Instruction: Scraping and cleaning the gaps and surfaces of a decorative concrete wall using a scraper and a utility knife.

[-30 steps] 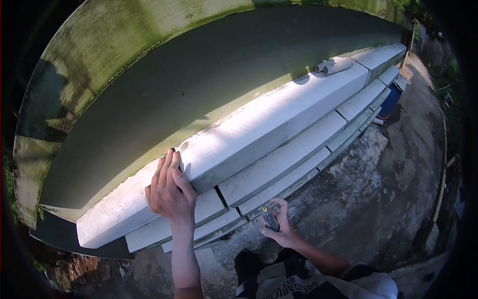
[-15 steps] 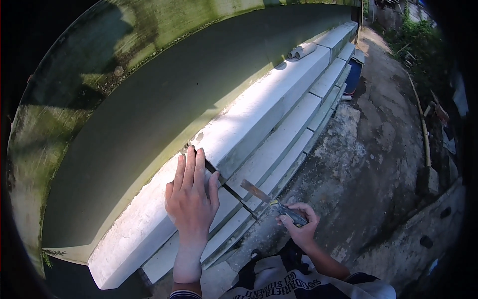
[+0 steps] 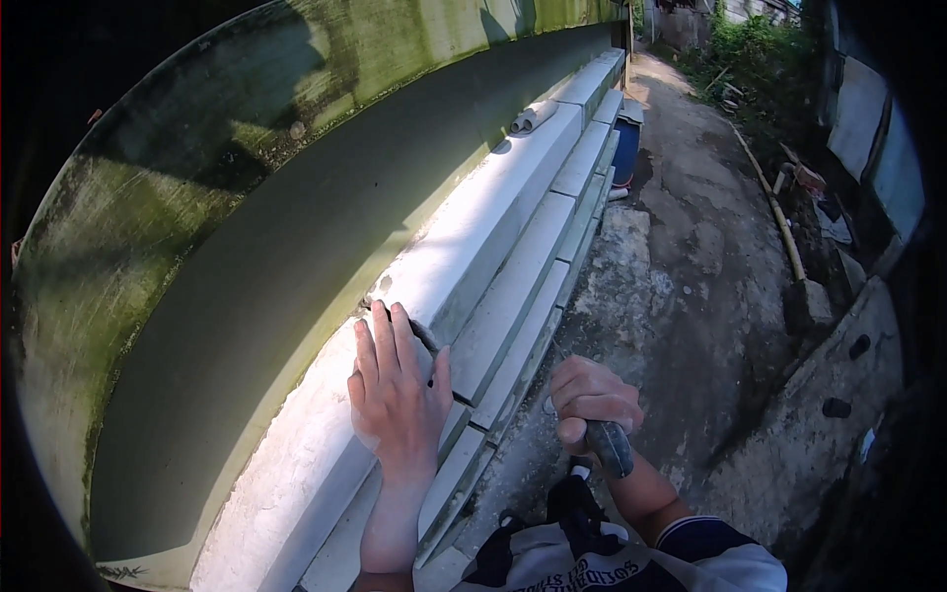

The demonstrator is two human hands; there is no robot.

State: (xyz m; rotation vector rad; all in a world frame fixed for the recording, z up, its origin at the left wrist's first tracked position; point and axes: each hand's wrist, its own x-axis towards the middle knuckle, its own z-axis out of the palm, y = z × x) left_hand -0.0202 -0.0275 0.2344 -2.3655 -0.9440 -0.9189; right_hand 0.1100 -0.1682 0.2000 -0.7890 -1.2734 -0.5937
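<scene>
- Sleeve (image 3: 702, 543), dark blue and white, at the lower edge, around the person's right arm.
- Right hand (image 3: 597, 397): a closed fist, fingers wrapped around a hand tool, held in the air right of the blocks.
- Hand tool (image 3: 610, 449): dark, rounded handle showing below the fist; working end not clearly visible. Probably light and stiff, easily managed in one hand; best held around the handle.
- Left hand (image 3: 400, 395): open, palm down, fingers extended and slightly parted, gripping nothing; it appears to rest on the near top block, fingertips beside the joint.
- Near top block (image 3: 281, 483): long, pale, square-edged, lying under the left hand on the stepped stack. Likely heavy and rigid, with a dry, chalky face offering fair friction; corners may chip, so best held with both hands under the long sides.
- Joint (image 3: 424, 338): dark, narrow gap between the near and far top blocks.
- Far top block (image 3: 473, 227): matching pale piece, continuing the row along the wall.
- Lower blocks (image 3: 518, 296): pale courses stepped out below the top row.
- Wall (image 3: 276, 266): smooth, grey-green, behind the blocks, under a mossy concrete band (image 3: 187, 183).
- Pipe pieces (image 3: 538, 115): short, pale, lying on the top row.
- Container (image 3: 625, 156): blue, standing beyond the lower courses.
- Path (image 3: 691, 197): worn, patchy, running into the distance.
</scene>
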